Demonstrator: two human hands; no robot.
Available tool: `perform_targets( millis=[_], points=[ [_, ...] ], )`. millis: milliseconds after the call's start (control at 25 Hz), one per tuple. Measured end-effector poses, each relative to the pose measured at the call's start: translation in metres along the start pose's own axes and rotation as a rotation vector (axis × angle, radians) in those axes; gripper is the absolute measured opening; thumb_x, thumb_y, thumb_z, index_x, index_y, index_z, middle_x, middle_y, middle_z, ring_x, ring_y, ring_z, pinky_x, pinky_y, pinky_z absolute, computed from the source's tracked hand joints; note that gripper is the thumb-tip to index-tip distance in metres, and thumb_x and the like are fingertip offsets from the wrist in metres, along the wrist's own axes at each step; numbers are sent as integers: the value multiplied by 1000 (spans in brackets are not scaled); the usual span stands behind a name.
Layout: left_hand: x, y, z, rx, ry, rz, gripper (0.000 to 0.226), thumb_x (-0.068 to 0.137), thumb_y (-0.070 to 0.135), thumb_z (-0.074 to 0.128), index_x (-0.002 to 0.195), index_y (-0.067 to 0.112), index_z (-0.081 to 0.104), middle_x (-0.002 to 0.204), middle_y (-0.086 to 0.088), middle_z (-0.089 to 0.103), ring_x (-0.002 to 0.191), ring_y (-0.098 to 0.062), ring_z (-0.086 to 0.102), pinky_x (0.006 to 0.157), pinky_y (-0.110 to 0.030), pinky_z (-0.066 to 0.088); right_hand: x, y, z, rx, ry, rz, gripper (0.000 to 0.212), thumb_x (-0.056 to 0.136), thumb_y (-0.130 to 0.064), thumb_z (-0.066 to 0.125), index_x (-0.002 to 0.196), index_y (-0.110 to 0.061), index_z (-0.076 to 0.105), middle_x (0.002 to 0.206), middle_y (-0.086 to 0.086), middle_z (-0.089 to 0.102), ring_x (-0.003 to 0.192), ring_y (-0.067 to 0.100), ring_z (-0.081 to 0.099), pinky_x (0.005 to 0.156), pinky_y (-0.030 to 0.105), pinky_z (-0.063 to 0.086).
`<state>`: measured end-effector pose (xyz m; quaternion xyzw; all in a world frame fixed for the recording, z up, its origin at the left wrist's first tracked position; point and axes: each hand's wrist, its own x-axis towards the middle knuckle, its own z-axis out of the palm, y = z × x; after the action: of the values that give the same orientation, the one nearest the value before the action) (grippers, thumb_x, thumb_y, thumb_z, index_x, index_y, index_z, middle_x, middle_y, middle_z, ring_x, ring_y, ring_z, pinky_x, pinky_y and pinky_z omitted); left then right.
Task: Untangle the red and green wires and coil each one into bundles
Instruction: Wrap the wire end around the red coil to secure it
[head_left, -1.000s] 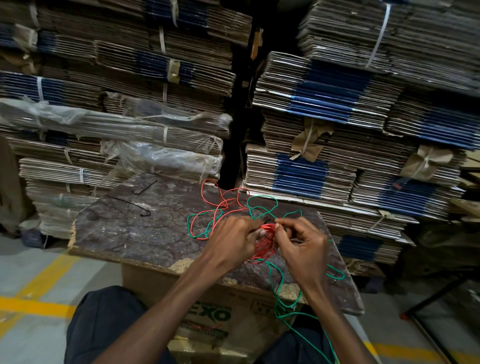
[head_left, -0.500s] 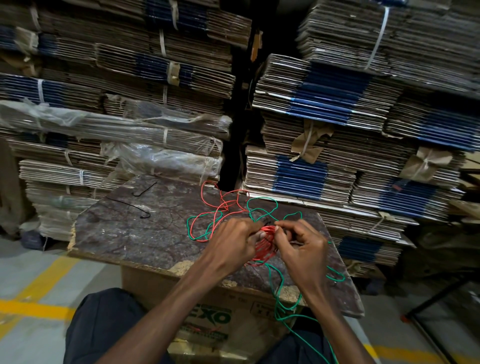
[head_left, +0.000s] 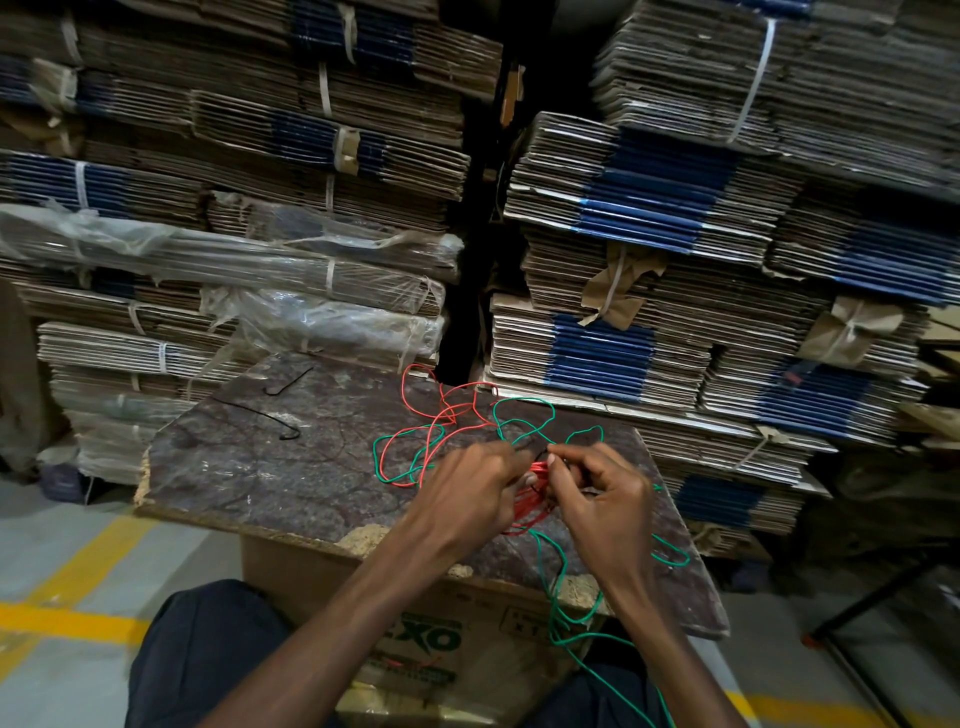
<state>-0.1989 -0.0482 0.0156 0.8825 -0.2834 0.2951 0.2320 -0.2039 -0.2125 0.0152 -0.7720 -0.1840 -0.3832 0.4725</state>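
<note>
left hand (head_left: 470, 491) and right hand (head_left: 597, 493), fingers curled, grip a small coil of thin red wire (head_left: 532, 499) between them above the worn brown board (head_left: 260, 467). step: coiling red. next: feed in the loose red loops tangled with thin green wire (head_left: 524, 415) beyond, freeing crossings.

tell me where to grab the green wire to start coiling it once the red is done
Probably the slack stretch of the green wire just below the hands, coming in from the near board edge. That run hangs free and single there; the far loops are still crossed with the red wire.
</note>
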Motion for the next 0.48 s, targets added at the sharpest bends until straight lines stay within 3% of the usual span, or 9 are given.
perform_targets(
  millis=[200,320,480],
  points=[
    [-1,-3,-1,-16,-1,0,20,90,31,45,99,21,60,83,-2,63,81,-32,62,62,-41,49,0,-3,-3,206,-101,235,11,87,-10,70,91,-16,78,79,1,68,71,24,71,66,46,59],
    [-2,-5,-2,-8,-11,-6,19,90,30,45,100,22,58,84,-2,63,83,-32,62,63,-42,49,3,-10,-8,350,-152,395,16,87,-1,68,90,-15,76,79,9,74,66,21,70,61,35,58],
    [-1,-2,-1,52,-59,11,29,82,31,30,95,20,54,88,-3,60,85,-34,61,64,-45,50,10,-18,-12,462,-174,582,12,82,0,72,92,-5,73,80,26,71,65,23,65,54,23,53]
  ],
)
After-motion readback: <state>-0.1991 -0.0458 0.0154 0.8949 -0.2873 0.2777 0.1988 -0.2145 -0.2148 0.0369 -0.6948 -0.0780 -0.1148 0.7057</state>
